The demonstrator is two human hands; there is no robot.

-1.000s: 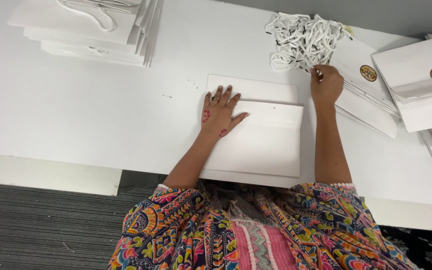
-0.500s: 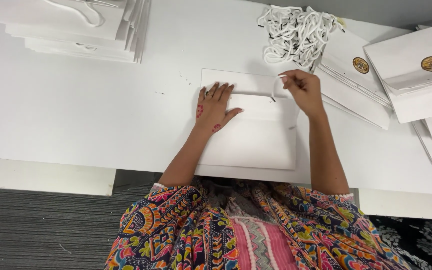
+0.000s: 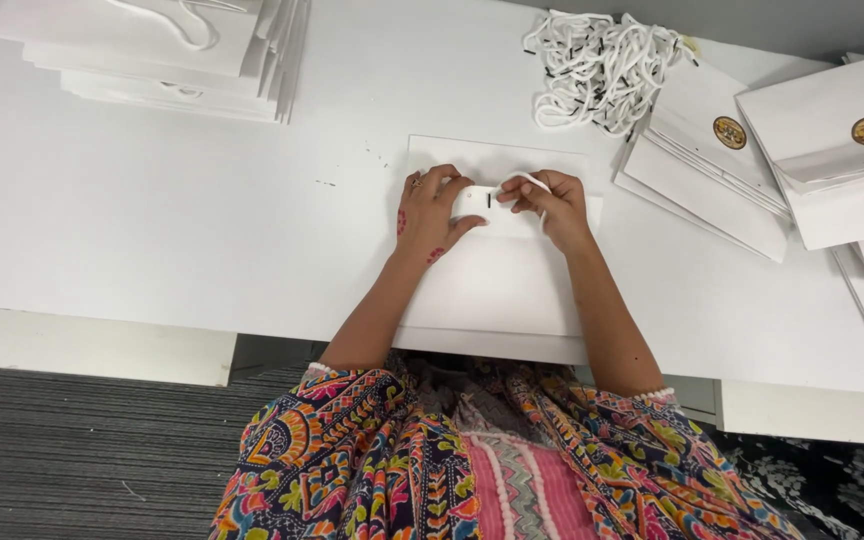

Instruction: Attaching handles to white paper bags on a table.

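- Flat white paper bag (image 3: 497, 285) lying at the near edge of the white worktop (image 3: 202, 230).
- Left hand (image 3: 430, 212) spread open, pressing down on the bag's top edge.
- Right hand (image 3: 550, 205) pinched shut on a white cord handle (image 3: 522, 180), just beside the left hand.
- Farther back, at the right: loose white cords (image 3: 602, 65) and stacked bags with gold round stickers (image 3: 832, 150).
- Far left: stack of finished white bags (image 3: 152, 50).
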